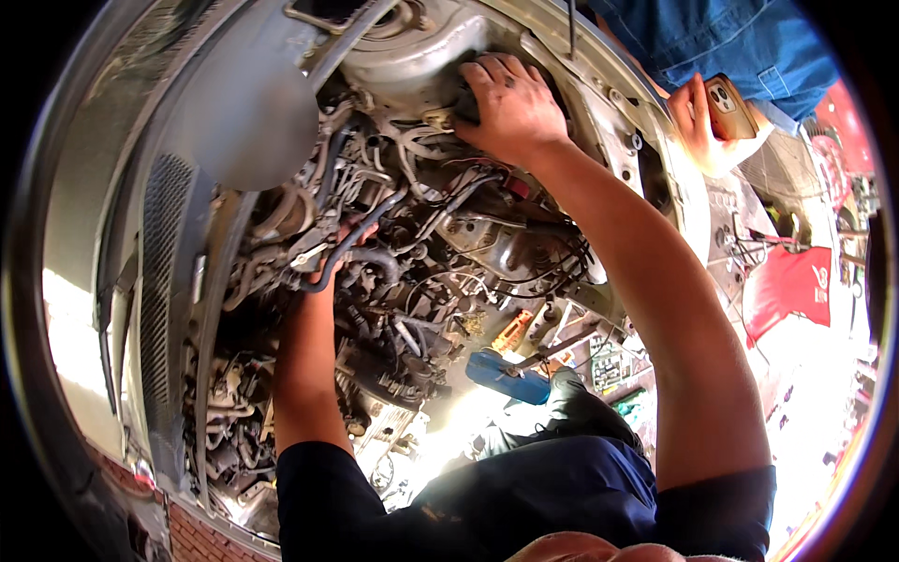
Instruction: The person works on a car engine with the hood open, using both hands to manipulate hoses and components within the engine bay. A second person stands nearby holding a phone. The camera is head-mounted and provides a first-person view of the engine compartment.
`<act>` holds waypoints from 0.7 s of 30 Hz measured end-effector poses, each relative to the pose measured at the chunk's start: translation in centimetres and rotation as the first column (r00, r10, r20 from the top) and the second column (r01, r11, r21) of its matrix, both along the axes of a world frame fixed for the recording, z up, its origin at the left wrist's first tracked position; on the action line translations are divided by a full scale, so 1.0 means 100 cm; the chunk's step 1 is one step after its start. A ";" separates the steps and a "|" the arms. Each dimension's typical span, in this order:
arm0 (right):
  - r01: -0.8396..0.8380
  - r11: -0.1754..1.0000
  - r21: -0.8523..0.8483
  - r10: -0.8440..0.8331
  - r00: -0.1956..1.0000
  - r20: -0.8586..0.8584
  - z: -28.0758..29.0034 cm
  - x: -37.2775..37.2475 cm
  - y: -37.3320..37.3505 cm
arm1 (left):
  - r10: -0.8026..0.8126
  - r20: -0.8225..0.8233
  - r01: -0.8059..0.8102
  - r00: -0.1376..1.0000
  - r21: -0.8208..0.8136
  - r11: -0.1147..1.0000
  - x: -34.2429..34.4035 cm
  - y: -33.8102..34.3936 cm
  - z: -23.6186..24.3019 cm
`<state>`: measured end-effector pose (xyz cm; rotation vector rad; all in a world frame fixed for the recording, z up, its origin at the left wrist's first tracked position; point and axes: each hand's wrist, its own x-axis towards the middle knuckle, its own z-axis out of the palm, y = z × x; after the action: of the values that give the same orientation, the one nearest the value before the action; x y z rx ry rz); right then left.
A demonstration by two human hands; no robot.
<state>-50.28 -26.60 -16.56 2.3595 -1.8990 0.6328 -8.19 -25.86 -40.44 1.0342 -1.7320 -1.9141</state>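
My left hand (357,230) reaches deep into a car's engine bay, behind a curved dark hose (339,253). Only a bit of its fingers shows between hoses and wiring, so its grip is hidden. At the far side of the bay, my right hand (517,110) rests with fingers apart over a dark part (461,105) beside the pale metal inner wing (412,70). Nothing visible is held in it. Between my arms lie tangled hoses, cables and a dull metal housing (482,242).
At the upper right, another person in blue clothes (730,42) holds a phone (732,110) by the car's edge. A red cloth (791,288) lies on the right. Below the bay are a blue object (506,377) and a socket set (611,363). A ribbed grille (167,253) runs along the left.
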 end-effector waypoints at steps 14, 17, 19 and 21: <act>0.045 0.997 0.067 -0.034 0.988 -0.151 -0.003 0.018 -0.003 | 0.656 0.566 -0.105 0.499 -0.712 0.694 0.016 0.225 0.234; 0.095 0.994 0.047 -0.083 0.975 -0.206 -0.013 -0.001 -0.011 | 0.842 0.187 -0.285 0.505 -0.885 0.367 0.011 0.286 0.273; 0.039 0.999 -0.022 -0.043 0.955 -0.294 -0.023 -0.007 -0.020 | 0.937 0.045 -0.383 0.347 -0.905 0.185 0.015 0.341 0.286; 0.057 0.997 -0.048 -0.070 0.940 -0.333 -0.018 -0.005 -0.015 | 0.990 -0.045 -0.441 0.137 -0.897 0.021 0.028 0.396 0.276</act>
<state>-50.83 -28.14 -18.40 2.2005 -1.7854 0.2376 -5.39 13.71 -12.86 1.8101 -1.2861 0.1184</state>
